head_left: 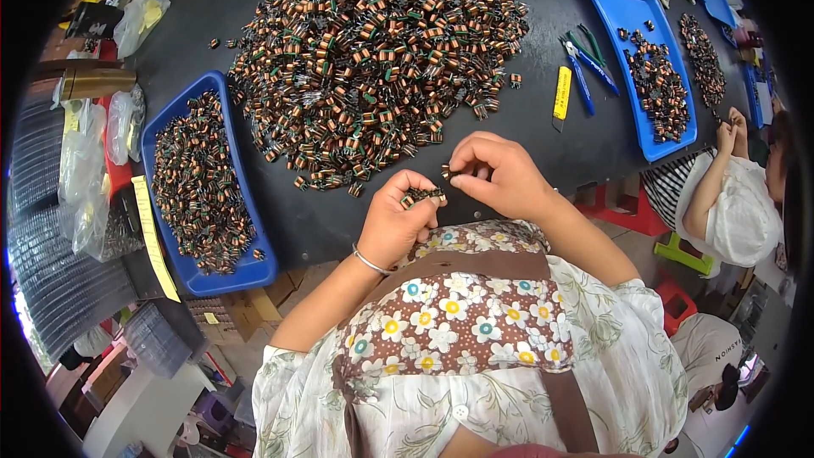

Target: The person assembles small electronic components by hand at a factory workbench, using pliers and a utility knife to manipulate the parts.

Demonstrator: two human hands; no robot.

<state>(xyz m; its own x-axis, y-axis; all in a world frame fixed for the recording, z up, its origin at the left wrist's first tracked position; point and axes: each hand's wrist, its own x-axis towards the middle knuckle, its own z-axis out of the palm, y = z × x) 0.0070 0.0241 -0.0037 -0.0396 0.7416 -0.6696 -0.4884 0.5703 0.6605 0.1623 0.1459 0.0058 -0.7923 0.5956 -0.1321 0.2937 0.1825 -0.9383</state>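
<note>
My left hand [395,220], with a bangle at its wrist, is closed around several small copper-wound coils [420,197] near the table's front edge. Just right of it, my right hand [504,174] pinches a single copper coil [446,172] between thumb and fingertips; the fingers partly cover it. Beyond both hands rises a large heap of copper coils [373,59] with dark and green parts and thin metal legs. To the left, a dark blue tray [264,276] is filled with the same kind of coils.
Right of the heap lie a yellow utility knife [561,95], blue-handled cutters [580,76] and a green-handled tool [592,47]. Farther right is a lighter blue tray [604,7] holding more coils. Another person's hands [731,131] work beside a smaller coil pile [702,59]. Plastic bags [85,178] hang at left.
</note>
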